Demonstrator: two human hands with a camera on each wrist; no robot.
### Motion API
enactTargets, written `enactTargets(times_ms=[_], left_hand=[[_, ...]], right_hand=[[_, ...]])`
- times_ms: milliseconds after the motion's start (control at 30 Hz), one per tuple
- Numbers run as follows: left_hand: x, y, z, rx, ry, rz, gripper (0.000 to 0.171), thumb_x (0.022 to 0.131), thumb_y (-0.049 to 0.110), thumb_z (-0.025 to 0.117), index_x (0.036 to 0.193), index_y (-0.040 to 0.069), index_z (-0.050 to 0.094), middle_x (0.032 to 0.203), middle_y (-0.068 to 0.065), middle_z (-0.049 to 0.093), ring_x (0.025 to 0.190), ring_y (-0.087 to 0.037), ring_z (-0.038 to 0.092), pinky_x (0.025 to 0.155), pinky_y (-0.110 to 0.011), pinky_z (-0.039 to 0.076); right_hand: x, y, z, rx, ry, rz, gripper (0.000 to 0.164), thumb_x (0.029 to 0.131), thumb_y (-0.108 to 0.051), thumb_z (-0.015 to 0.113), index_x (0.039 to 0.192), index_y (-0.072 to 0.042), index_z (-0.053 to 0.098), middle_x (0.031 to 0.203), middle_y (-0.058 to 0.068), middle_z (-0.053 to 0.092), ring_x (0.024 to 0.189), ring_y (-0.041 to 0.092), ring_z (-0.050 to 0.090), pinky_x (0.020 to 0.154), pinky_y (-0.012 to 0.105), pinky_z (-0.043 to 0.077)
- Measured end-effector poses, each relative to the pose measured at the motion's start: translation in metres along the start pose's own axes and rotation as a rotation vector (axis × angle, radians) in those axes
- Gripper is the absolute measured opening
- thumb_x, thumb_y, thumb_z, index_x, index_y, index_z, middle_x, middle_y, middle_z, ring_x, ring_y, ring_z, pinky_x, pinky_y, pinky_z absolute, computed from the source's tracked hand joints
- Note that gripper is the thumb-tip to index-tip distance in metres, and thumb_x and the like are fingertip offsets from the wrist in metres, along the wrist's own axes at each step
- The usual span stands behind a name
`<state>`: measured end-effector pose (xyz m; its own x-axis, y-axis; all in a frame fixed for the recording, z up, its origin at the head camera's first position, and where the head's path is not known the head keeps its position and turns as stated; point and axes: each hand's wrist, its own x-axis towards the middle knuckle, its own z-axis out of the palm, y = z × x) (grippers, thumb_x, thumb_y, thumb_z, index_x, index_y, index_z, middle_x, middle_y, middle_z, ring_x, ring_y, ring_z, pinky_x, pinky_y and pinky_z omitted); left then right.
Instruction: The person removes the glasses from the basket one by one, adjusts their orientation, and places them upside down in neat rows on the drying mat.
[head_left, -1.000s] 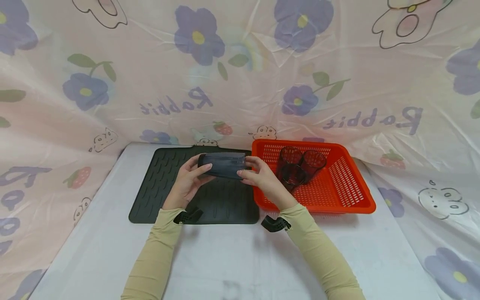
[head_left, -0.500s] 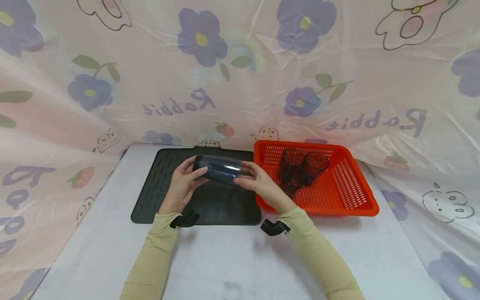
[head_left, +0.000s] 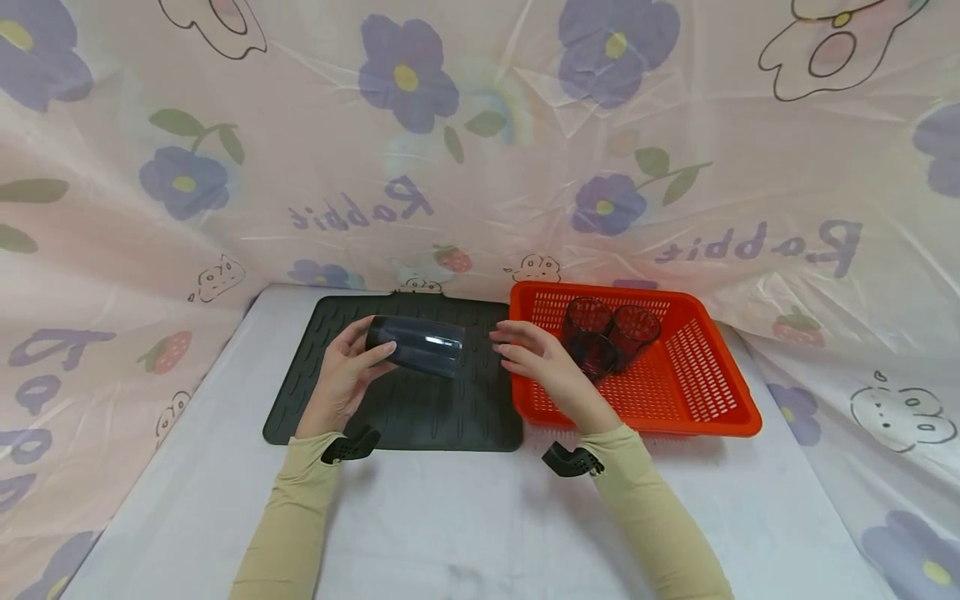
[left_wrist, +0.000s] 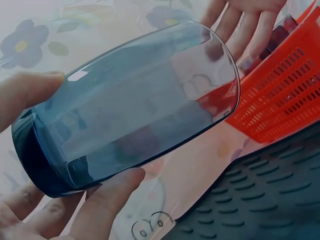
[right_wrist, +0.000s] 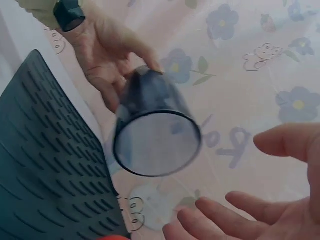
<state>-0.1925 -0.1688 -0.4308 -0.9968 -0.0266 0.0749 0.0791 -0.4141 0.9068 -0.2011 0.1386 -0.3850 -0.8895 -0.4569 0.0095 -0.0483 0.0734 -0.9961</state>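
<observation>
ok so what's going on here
A person's left hand holds a dark glass by its base end, on its side above the mat. The glass's mouth faces the right hand, which is apart from it and holds nothing. Three more glasses are in the red basket at the mat's right.

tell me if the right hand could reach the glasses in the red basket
Probably yes: the right hand holds nothing and seems close to the glasses, and the red basket has no lid blocking it from above.
</observation>
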Motion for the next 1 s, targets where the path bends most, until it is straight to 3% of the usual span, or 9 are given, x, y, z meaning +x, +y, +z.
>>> enactTargets(times_ms=[333, 533, 833, 1000], left_hand=[[-0.003, 0.007, -0.017, 0.010, -0.003, 0.024, 0.056, 0.083, -0.010, 0.069, 0.133, 0.002, 0.049, 0.115, -0.011, 0.057, 0.097, -0.019, 0.063, 0.078, -0.036, 0.057], [-0.008, 0.009, -0.031, 0.027, 0.012, 0.022, 0.056, 0.083, -0.010, 0.069, 0.134, 0.002, 0.049, 0.115, -0.010, 0.057, 0.096, -0.018, 0.062, 0.078, -0.035, 0.056], [-0.012, 0.009, -0.050, 0.087, 0.054, 0.004, 0.065, 0.084, -0.007, 0.069, 0.141, -0.001, 0.038, 0.120, -0.009, 0.053, 0.100, -0.017, 0.059, 0.078, -0.032, 0.056], [-0.016, 0.010, -0.058, 0.071, 0.073, -0.004, 0.060, 0.083, -0.008, 0.070, 0.137, 0.001, 0.044, 0.118, -0.009, 0.054, 0.097, -0.016, 0.060, 0.078, -0.033, 0.056]], right_hand=[[-0.008, -0.012, -0.018, 0.077, 0.055, -0.014, 0.039, 0.100, -0.017, 0.052, 0.137, -0.007, 0.046, 0.136, 0.016, 0.050, 0.126, 0.032, 0.047, 0.102, 0.045, 0.041], [-0.012, -0.018, -0.030, 0.147, 0.074, -0.029, 0.043, 0.101, -0.022, 0.051, 0.138, -0.003, 0.044, 0.138, 0.022, 0.046, 0.128, 0.037, 0.044, 0.103, 0.046, 0.039], [-0.020, -0.026, -0.048, 0.117, 0.117, -0.067, 0.045, 0.101, -0.028, 0.050, 0.139, -0.005, 0.045, 0.140, 0.021, 0.045, 0.126, 0.037, 0.046, 0.103, 0.045, 0.039], [-0.024, -0.031, -0.057, 0.093, 0.156, -0.069, 0.044, 0.102, -0.027, 0.047, 0.139, -0.003, 0.044, 0.139, 0.021, 0.044, 0.122, 0.031, 0.050, 0.104, 0.045, 0.038]])
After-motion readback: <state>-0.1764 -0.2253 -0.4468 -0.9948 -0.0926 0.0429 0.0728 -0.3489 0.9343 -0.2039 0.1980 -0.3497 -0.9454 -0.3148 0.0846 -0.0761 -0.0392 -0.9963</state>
